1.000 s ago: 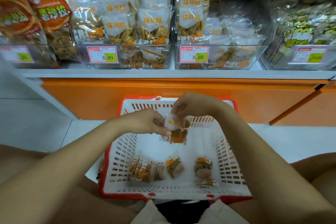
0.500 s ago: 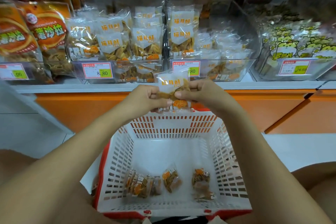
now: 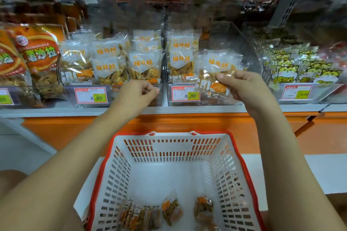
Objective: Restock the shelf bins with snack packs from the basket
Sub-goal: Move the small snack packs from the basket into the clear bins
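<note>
Shelf (image 3: 169, 111) ran white-edged across my front, with an orange panel beneath. A white slotted plastic basket (image 3: 169, 154) with a red rim sat below, between my forearms. Its middle was open, and a few loose packs (image 3: 170, 210) lay at its near end. Clear left bin (image 3: 116, 102) was crowded with upright crinkly packs. Right bin (image 3: 216, 101) was stocked only on its left side. My right hand (image 3: 246, 90) pinched a snack pack (image 3: 218, 69) by its lower edge, at that bin's front wall. My left hand (image 3: 137, 93) hung before the left bin, fingers curled and empty.
</note>
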`<state>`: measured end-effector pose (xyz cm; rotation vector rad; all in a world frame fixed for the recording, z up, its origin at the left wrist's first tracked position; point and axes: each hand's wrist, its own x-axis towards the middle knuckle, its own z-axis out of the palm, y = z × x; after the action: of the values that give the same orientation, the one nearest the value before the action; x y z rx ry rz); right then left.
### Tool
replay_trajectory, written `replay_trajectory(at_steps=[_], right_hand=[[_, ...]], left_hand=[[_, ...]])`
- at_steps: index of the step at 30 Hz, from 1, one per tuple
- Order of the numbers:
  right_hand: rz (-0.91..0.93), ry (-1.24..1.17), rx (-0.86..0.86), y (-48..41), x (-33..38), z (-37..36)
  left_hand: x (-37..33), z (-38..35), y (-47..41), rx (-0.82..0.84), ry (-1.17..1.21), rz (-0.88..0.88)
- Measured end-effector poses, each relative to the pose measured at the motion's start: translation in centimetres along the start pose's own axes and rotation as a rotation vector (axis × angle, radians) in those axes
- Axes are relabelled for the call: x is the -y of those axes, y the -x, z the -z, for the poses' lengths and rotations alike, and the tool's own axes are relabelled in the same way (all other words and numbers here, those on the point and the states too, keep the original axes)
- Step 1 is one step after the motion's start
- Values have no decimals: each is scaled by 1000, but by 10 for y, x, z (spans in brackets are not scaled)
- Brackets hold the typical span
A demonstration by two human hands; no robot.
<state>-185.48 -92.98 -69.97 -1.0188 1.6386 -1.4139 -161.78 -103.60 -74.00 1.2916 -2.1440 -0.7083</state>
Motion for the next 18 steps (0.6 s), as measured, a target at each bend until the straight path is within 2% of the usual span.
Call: replay_trajectory(at_steps=[5,8,12,15,18], right_hand=[[137,104,-211,-38,19,6],[152,222,-297,-87,23,11],[98,367,-267,-158,23,12],[42,362,-204,-195,24,5],[34,304,-217,-216,21,-5]], left_hand=[[-2,4,-5,21,58,32],[-4,3,-8,11,117,76],[-4,3,-10,-19,62,69],[-4,4,-11,-26,62,67],[-4,4,-11,-21,66,69]])
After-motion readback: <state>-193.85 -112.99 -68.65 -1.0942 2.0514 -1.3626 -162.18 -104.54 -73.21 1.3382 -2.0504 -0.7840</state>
